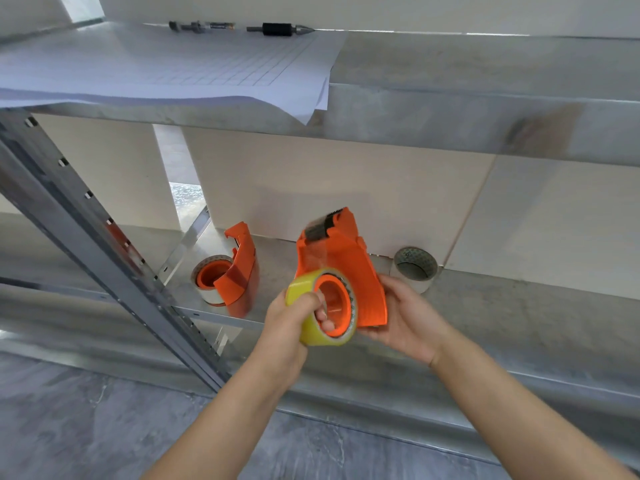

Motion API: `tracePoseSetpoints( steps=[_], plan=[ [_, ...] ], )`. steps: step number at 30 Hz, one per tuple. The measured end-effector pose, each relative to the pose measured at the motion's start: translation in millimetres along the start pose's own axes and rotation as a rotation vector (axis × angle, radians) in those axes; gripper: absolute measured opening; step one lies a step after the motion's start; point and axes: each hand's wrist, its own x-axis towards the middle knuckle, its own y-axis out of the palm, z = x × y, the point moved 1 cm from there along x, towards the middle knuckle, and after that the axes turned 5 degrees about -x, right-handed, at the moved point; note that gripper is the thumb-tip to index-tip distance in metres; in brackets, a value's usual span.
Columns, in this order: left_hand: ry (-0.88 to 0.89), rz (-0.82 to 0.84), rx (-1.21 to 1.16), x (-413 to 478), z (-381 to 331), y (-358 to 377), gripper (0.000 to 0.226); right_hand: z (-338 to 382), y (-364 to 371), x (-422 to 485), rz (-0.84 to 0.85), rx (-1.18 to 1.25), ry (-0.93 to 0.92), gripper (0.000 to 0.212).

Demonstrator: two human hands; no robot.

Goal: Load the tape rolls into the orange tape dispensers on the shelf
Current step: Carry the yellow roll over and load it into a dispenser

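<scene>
An orange tape dispenser (341,261) is held up in front of the lower shelf (502,306), its cutter end pointing up. My right hand (405,320) cups its lower right side from beneath. My left hand (294,318) grips a yellowish tape roll (304,306) that sits around the dispenser's orange hub, with fingers curled into the core. A second orange dispenser (239,268) stands on the shelf to the left with a clear tape roll on it. A loose white-edged tape roll (415,269) stands on the shelf to the right, by the wall.
A slanted metal shelf upright (104,258) crosses the left side. The upper shelf (450,116) carries a sheet of grid paper (194,67) that overhangs its edge, and metal tool bits (280,29) lie at its back. Grey floor lies below.
</scene>
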Motion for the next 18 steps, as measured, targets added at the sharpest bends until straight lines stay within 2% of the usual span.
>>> tracePoseSetpoints(
  steps=[3,6,7,9,12,15,18],
  plan=[
    [-0.091,-0.044,-0.151,14,6,4,0.028,-26,13,-2,-0.048,-0.049,-0.097,0.055],
    [-0.193,-0.028,-0.276,27,13,5,0.023,-35,19,-1,-0.098,0.023,-0.217,0.048],
    [-0.211,-0.003,-0.217,32,14,5,0.021,-35,18,0,-0.120,0.057,-0.243,0.043],
    [-0.228,0.019,0.085,46,17,5,0.019,-33,13,5,-0.225,0.092,-0.267,0.036],
    [-0.152,-0.080,0.489,75,27,3,0.030,-35,3,19,-0.425,-0.033,-0.254,0.029],
    [-0.041,-0.101,0.766,99,38,-5,0.053,-37,-2,34,-0.570,-0.237,-0.195,0.031],
    [-0.073,-0.114,0.920,116,49,-14,0.065,-41,-9,49,-0.640,-0.329,-0.182,0.037]
  ],
)
